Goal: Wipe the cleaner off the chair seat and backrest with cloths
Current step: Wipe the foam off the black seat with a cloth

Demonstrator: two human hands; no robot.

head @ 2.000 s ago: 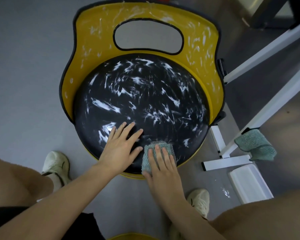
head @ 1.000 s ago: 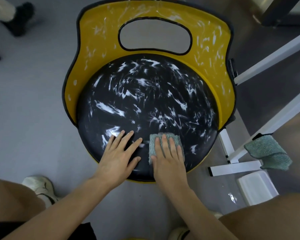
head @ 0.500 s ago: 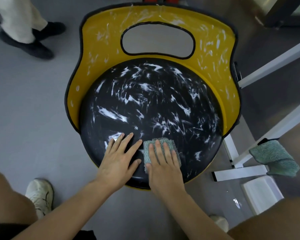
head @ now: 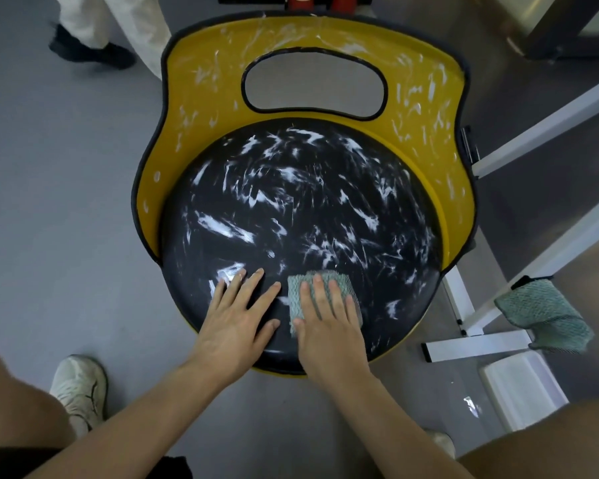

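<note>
Pressing a folded green cloth (head: 320,294) flat against the near part of the black round seat (head: 301,216), right hand (head: 329,326) palm down, fingers extended over the cloth rather than curled around it. Bracing beside it, left hand (head: 237,318) laid flat on the bare seat surface, fingers spread and gripping nothing, thumb just beside the cloth edge. White cleaner streaks (head: 222,228) across most of the seat, thinner in the patch under and around the hands. Yellow backrest (head: 426,98) with oval cut-out, likewise flecked with white. Second green cloth (head: 542,318) draped on a white frame (head: 478,350) to the right of the chair, well apart from the hands. Grey floor (head: 56,202) below; white shoe (head: 80,385) near the left knee.
</note>
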